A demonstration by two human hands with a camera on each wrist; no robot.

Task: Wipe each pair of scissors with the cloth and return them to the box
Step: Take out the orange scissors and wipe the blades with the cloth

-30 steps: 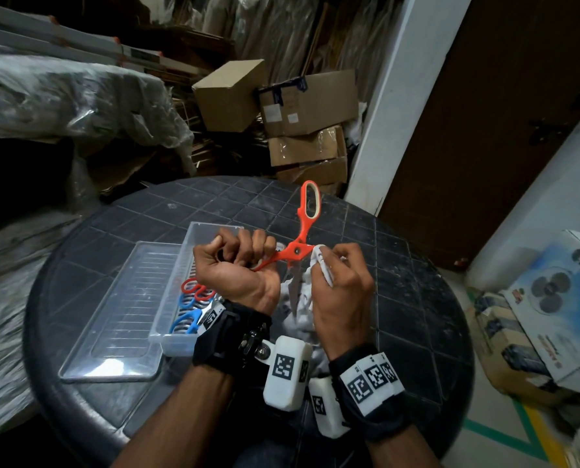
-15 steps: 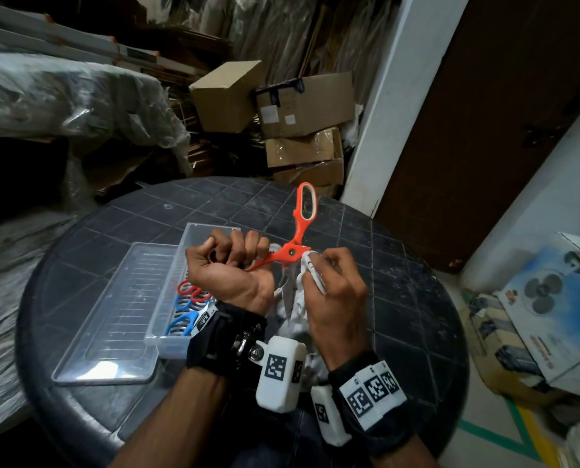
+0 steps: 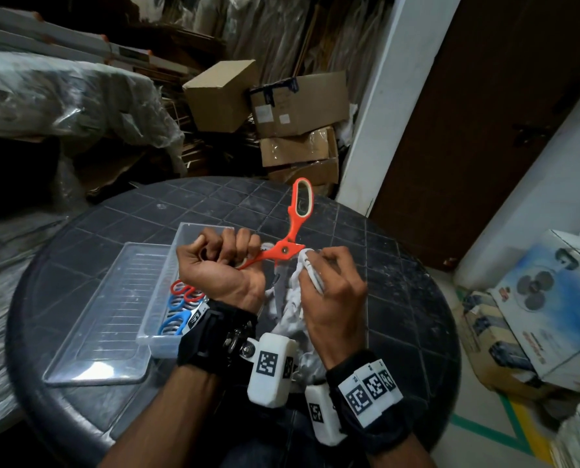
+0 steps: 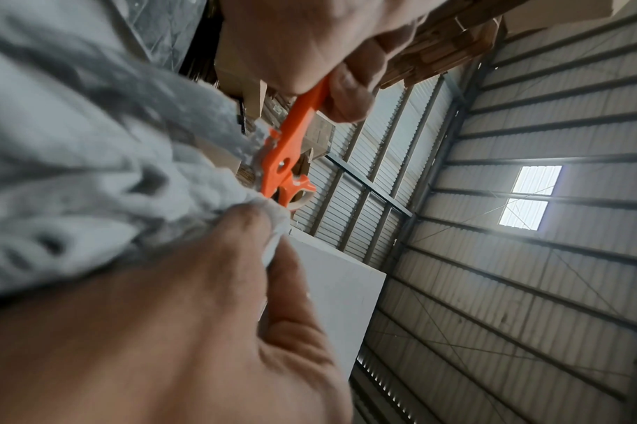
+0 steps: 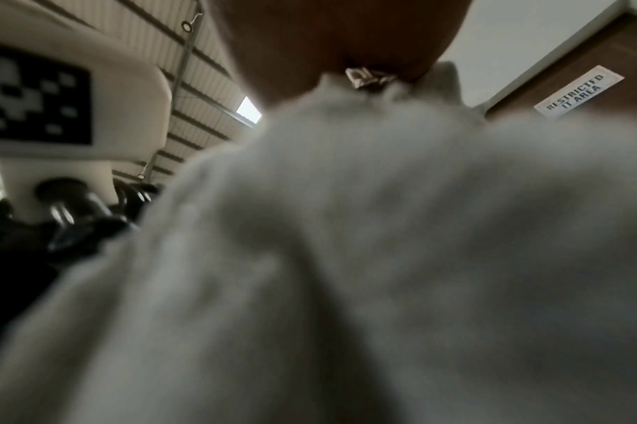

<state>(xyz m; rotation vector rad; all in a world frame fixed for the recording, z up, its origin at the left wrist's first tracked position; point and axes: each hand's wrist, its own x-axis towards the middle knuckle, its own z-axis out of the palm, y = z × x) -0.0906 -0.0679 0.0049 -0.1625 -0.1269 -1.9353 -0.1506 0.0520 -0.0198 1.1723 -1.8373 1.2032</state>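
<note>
Orange scissors [image 3: 285, 248] stand open above the table, one handle loop pointing up and away. My left hand [image 3: 229, 244] grips the other handle in a fist. My right hand [image 3: 319, 265] pinches a white cloth [image 3: 298, 288] against the blade just below the pivot; the blades are mostly hidden by cloth and hands. A clear plastic box [image 3: 184, 238] left of my hands holds red and blue scissors [image 3: 180, 309]. The left wrist view shows the orange scissors [image 4: 284, 160] beside the cloth [image 4: 92, 172]. In the right wrist view, the cloth [image 5: 382, 258] fills the frame.
The box's clear lid [image 3: 113, 315] lies flat to its left on the round dark table [image 3: 400, 298]. Cardboard boxes [image 3: 295, 106] are stacked behind the table. A fan carton [image 3: 548, 298] sits on the floor at right, beside a brown door [image 3: 484, 113].
The cloth in my right hand has shifted slightly closer to the scissors' pivot. My left hand keeps the same grip on the handle.
</note>
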